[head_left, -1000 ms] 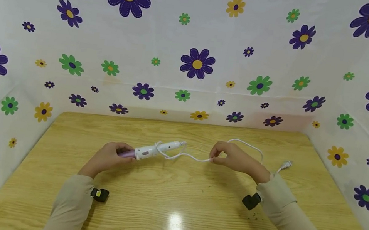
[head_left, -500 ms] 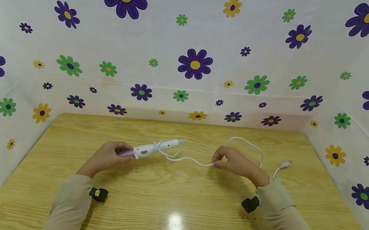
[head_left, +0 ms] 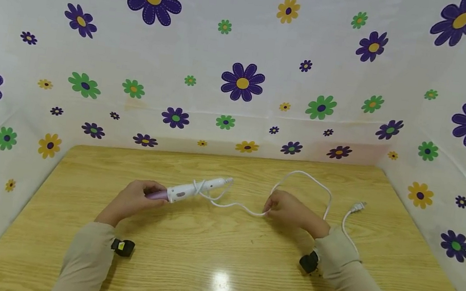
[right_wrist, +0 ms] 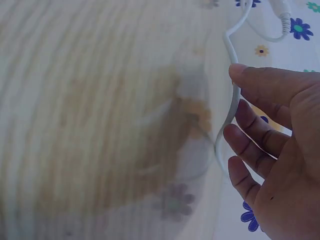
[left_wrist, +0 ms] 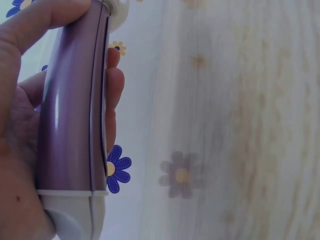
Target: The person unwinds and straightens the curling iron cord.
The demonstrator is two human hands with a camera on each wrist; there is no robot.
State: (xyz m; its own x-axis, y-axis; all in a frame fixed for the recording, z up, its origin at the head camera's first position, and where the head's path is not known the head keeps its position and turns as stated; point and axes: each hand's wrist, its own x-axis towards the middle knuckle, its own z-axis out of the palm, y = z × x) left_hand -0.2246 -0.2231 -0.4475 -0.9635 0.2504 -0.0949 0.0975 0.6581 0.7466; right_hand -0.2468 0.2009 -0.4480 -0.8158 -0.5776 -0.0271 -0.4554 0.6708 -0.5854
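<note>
My left hand (head_left: 135,200) grips a hair straightener (head_left: 180,192) by its purple section (left_wrist: 75,110), thumb on one side and fingers round the other. Its white handle slants away to the right, with a turn of cord looped round it. My right hand (head_left: 288,209) pinches the white cord (right_wrist: 233,102) between thumb and fingertips, low over the table. From the handle's end the cord runs to those fingers, then arcs behind the hand in a wide loop. Part of it is hidden by the right forearm.
The cord's two-pin plug (head_left: 357,207) lies on the right of the wooden table (head_left: 183,257), beyond the right sleeve. Flower-printed white cloth (head_left: 202,43) walls in the back and both sides.
The right hand has lowered slightly with the cord, and more of the loop and the cord near the plug now shows. The left hand keeps its grip on the straightener.
</note>
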